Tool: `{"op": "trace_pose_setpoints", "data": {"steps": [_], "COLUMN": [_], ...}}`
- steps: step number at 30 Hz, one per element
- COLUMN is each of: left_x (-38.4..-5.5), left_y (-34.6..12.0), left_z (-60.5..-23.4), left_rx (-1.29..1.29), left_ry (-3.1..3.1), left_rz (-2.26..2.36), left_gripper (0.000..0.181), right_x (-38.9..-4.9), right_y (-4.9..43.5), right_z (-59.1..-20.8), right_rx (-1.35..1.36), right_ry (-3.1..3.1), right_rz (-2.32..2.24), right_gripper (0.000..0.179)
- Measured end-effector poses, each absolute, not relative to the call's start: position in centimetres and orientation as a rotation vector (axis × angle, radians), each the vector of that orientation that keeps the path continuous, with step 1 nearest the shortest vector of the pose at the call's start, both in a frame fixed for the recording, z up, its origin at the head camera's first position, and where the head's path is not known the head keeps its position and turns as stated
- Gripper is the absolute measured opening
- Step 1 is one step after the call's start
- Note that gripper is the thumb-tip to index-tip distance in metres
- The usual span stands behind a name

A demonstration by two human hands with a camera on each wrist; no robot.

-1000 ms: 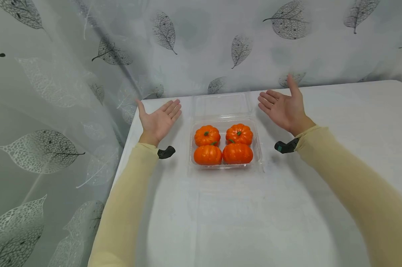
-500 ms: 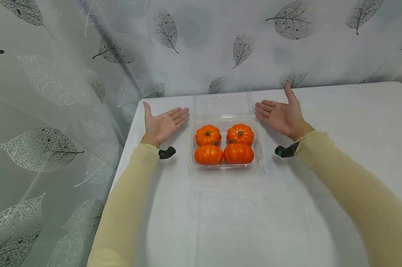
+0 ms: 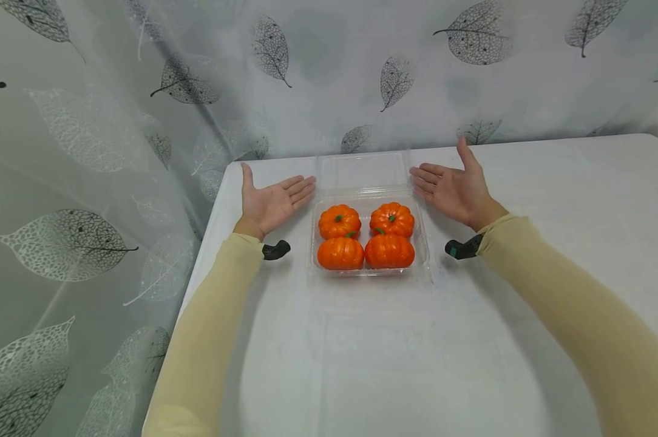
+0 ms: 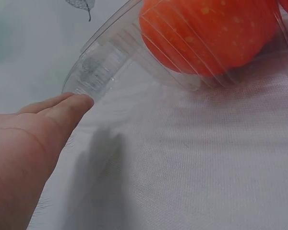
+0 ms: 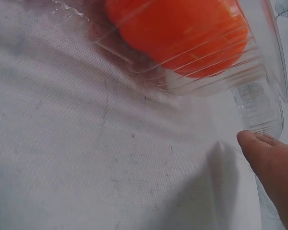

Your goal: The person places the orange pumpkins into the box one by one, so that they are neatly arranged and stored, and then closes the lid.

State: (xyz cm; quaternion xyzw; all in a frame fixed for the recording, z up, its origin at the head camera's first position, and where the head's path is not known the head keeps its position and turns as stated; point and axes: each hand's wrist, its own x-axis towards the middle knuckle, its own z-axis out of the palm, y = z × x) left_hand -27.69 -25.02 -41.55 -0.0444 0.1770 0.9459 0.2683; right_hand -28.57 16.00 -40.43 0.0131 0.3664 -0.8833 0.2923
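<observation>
A clear plastic clamshell box (image 3: 368, 273) lies on the table with its lid (image 3: 364, 172) folded back toward the curtain. Several small orange pumpkins (image 3: 389, 252) sit inside in two rows, their green stems showing. To the left of the lid, my left hand (image 3: 271, 205) has straight fingers, palm up, thumb raised. My right hand (image 3: 451, 191) mirrors it on the lid's right side. Neither holds anything. In both wrist views, the left fingers (image 4: 69, 108) and right fingers (image 5: 257, 143) come close to the lid; whether they touch it I cannot tell.
A white cloth covers the table (image 3: 373, 376). Behind it and along its left side hangs a grey curtain (image 3: 329, 79) with leaf prints. A black piece (image 3: 277, 250) sticks out from the left sleeve at the wrist, and a similar one (image 3: 462, 247) from the right.
Both hands have moved inward toward the lid, the left one going right and the right one going left and slightly down. The box and pumpkins stay in place.
</observation>
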Motion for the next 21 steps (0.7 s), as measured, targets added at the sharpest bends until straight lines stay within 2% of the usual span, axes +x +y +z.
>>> {"op": "trace_pose_setpoints", "data": {"steps": [14, 21], "left_x": [-27.5, -26.8], "left_y": [-25.1, -25.5], "left_z": [-39.9, -38.8], "left_rx": [0.023, 0.147], "left_ry": [0.617, 0.834], "left_rz": [2.522, 2.472], "left_gripper": [0.134, 0.122], "right_x": [-28.3, -26.6], "right_y": [16.1, 15.6], "right_z": [-38.3, -37.3], "right_rx": [-0.063, -0.074], "right_ry": [1.035, 1.222], "right_rz": [-2.384, -2.461], "right_gripper": [0.105, 0.090]}}
